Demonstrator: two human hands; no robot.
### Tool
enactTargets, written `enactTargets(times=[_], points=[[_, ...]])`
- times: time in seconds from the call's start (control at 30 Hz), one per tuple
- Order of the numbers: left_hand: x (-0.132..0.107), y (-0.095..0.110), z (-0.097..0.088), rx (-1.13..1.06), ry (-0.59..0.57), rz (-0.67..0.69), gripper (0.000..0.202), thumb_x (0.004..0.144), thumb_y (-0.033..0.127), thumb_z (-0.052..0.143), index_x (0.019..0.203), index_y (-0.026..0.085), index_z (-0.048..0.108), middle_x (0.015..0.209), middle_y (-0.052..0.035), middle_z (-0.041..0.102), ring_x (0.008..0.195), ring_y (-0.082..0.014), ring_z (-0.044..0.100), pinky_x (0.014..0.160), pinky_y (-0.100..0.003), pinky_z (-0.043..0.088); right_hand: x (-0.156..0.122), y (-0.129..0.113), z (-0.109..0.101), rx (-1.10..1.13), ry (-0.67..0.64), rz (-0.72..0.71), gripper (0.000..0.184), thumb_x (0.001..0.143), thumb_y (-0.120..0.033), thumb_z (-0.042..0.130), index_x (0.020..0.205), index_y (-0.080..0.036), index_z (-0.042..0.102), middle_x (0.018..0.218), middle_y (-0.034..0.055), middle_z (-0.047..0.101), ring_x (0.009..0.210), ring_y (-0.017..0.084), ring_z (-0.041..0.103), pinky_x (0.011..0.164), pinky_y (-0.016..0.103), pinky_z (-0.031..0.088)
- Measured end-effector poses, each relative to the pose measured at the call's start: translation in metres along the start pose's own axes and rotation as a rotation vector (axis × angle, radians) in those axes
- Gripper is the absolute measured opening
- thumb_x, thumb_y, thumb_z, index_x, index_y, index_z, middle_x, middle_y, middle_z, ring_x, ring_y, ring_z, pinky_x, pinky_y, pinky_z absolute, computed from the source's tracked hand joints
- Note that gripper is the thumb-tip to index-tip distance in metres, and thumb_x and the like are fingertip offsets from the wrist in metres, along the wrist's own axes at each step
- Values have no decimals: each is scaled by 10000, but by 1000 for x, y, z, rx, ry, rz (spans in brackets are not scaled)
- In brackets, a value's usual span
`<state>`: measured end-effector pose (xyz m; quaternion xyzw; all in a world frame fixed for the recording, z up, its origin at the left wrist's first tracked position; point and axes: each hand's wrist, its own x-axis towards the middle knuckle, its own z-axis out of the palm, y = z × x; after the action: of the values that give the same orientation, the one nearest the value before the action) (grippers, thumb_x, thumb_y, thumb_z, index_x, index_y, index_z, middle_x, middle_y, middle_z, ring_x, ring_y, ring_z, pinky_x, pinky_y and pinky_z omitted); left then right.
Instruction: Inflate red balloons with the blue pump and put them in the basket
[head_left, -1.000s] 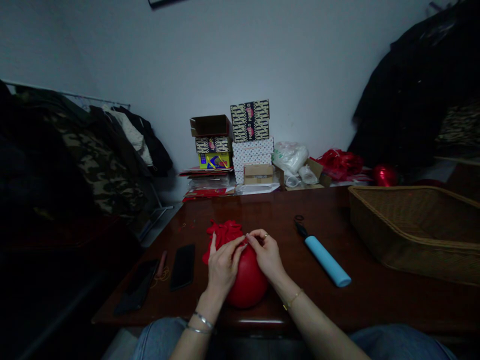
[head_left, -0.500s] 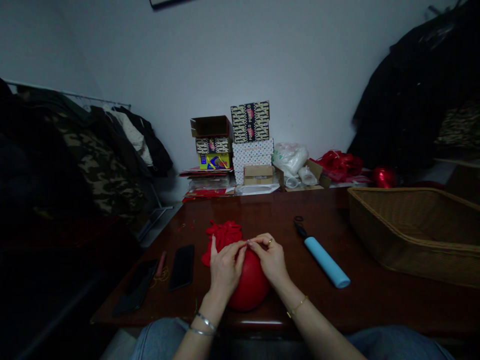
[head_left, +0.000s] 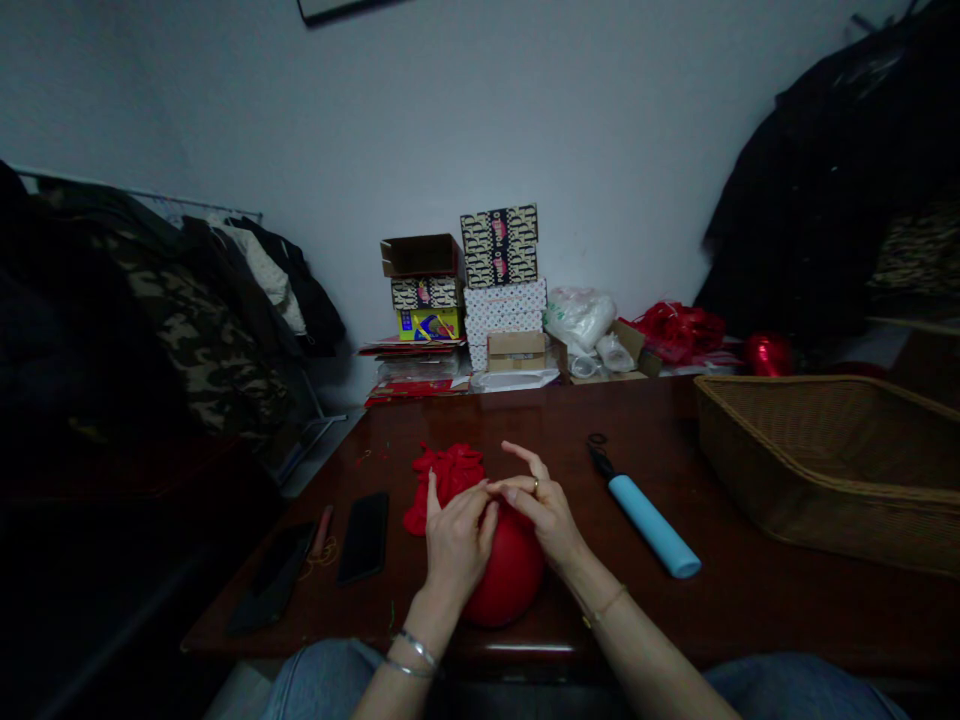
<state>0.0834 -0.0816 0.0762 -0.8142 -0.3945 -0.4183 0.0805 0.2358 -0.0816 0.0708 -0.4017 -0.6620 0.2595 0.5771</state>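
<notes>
A round inflated red balloon (head_left: 506, 580) rests at the near edge of the dark wooden table (head_left: 750, 610). My left hand (head_left: 454, 545) lies over its left side with fingers curled and pinched at the balloon's neck. My right hand (head_left: 544, 505) pinches the same spot from the right, with two fingers lifted and spread. The neck itself is hidden between my fingertips. Just behind my hands lies a heap of flat red balloons (head_left: 444, 475).
A blue hand pump (head_left: 645, 515) lies to the right, a large wicker basket (head_left: 825, 460) beyond it. Two dark phones (head_left: 364, 535) and a small pink item (head_left: 324, 528) lie to the left. Stacked boxes (head_left: 499, 290), bags and red items line the wall. Coats hang on both sides.
My hands have shifted slightly on the balloon's neck. My right hand has raised and spread two fingers. The balloon has barely moved.
</notes>
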Motion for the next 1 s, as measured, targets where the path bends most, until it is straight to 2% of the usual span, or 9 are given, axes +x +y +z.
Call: enactTargets(times=[0.07,0.13,0.27,0.4,0.57,0.67,0.8,0.87,1.0], points=[[0,0,-1,0,4,10,182,869,191,496,977,234,637,966,-37,720,882,-209,674,1109,-586,71,-1,3,3,-99,109,-88,252,841,-304,509,1025,-335,679,1471,-24,306,1332,247,276,1076,459,235],[0,0,-1,-3,6,21,188,868,192,499,985,238,639,968,-35,720,895,-211,672,1108,-587,73,-3,6,6,-237,218,-187,293,827,-262,527,1067,-374,651,1488,-53,268,1356,254,231,1085,494,220],[0,3,-3,-19,8,23,198,859,186,506,979,244,652,982,-40,717,911,-217,669,1104,-594,84,-5,7,14,-360,357,-258,311,831,-236,549,1097,-374,633,1459,-43,334,1340,242,272,1060,486,298],[0,6,-4,-26,11,29,177,850,176,528,957,238,654,980,-26,718,903,-202,671,1112,-586,55,-3,11,23,-309,433,-183,251,842,-305,568,1079,-324,650,1403,-6,429,1316,223,309,1051,449,330],[-4,-1,-1,-75,10,3,185,867,185,520,1001,236,637,988,-21,717,893,-186,675,1120,-568,110,-3,24,16,-157,255,63,289,807,-411,598,1069,-303,655,1368,17,472,1321,228,303,1075,471,282],[-6,-7,0,-163,1,-100,188,889,208,483,990,241,639,981,-20,716,898,-183,675,1102,-527,239,-8,28,6,-143,146,76,321,717,-428,688,1018,-318,676,1342,20,502,1315,250,316,1068,483,287],[-3,-7,0,-323,-39,-240,185,885,263,495,950,248,667,980,-40,717,946,-200,664,991,-421,438,-11,22,4,-149,-63,64,376,641,-420,750,1002,-340,681,1391,15,445,1344,270,257,1077,506,247],[-1,-6,1,-399,-70,-261,189,878,274,509,955,246,679,1054,-55,697,1039,-221,626,960,-416,467,-8,18,10,-136,-83,44,309,666,-388,737,968,-339,697,1392,10,445,1348,261,247,1080,504,237],[-2,-5,2,-470,-115,-238,195,880,265,509,960,233,684,1192,-70,627,1183,-236,520,1002,-452,422,-3,13,21,-103,-45,21,130,713,-305,698,840,-306,726,1338,9,508,1323,227,296,1075,455,267]])
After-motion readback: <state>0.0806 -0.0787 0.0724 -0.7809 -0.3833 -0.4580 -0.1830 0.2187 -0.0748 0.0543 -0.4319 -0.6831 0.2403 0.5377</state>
